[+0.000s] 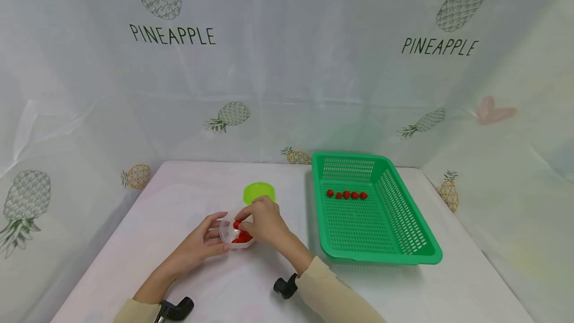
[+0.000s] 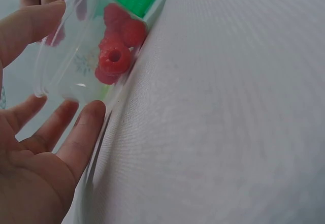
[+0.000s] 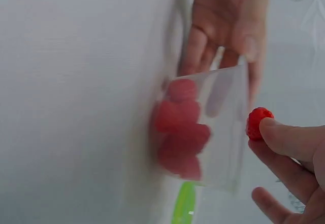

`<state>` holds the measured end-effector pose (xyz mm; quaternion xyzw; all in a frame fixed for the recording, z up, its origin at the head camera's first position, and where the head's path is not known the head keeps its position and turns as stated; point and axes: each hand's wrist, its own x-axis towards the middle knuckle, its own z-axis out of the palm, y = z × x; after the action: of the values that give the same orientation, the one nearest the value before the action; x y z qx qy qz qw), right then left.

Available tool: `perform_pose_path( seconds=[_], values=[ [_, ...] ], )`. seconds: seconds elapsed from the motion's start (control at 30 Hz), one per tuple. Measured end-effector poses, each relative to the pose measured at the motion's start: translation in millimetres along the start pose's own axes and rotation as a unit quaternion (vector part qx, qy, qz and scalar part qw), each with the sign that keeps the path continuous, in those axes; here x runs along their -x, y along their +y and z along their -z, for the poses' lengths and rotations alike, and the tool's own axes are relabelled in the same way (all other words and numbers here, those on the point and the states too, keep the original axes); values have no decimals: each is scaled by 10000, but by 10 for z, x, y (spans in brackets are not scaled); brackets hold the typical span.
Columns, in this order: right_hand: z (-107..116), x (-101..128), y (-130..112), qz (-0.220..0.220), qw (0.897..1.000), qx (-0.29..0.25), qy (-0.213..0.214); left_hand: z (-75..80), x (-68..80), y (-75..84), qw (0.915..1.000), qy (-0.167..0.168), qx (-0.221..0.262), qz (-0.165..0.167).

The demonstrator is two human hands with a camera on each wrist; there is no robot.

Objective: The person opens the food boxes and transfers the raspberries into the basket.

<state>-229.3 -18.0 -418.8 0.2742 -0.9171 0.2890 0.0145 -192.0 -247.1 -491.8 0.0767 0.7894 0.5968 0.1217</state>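
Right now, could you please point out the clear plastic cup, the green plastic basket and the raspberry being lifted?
Clear plastic cup [image 2: 66, 56], left wrist view, side wall.
Green plastic basket [image 1: 428, 253], head view, front rim.
Pinched red raspberry [image 3: 258, 122], right wrist view, its centre.

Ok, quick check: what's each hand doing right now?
Left hand: fingers curled round the clear cup, steadying it.
Right hand: pinching one raspberry just above the cup.
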Motion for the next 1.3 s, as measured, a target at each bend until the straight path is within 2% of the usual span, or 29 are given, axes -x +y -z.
perform_pose_path(
  seconds=[0.2,0.43,0.57,0.7,0.87,1.07,1.3],
  values=[
    [327,101,-66,143,9969,-728,-255,-8,-5,-16,10000,22,23,65],
    [928,284,-136,729,9954,-581,-213,10,-29,-9,10000,11,-17,26],
    [1303,358,-54,840,9949,-466,-291,3,-22,-15,10000,25,50,-13],
    [1605,397,157,771,9956,-436,-308,2,-13,-29,10000,43,55,-16],
    [1816,391,580,498,9961,-610,-408,4,-18,-19,10000,49,29,5],
    [1921,388,1078,95,9958,-711,-576,-11,-14,13,9999,78,-81,110],
    [1933,403,1408,329,9972,-180,-651,-9,-5,9,9999,96,5,138]
  ],
)
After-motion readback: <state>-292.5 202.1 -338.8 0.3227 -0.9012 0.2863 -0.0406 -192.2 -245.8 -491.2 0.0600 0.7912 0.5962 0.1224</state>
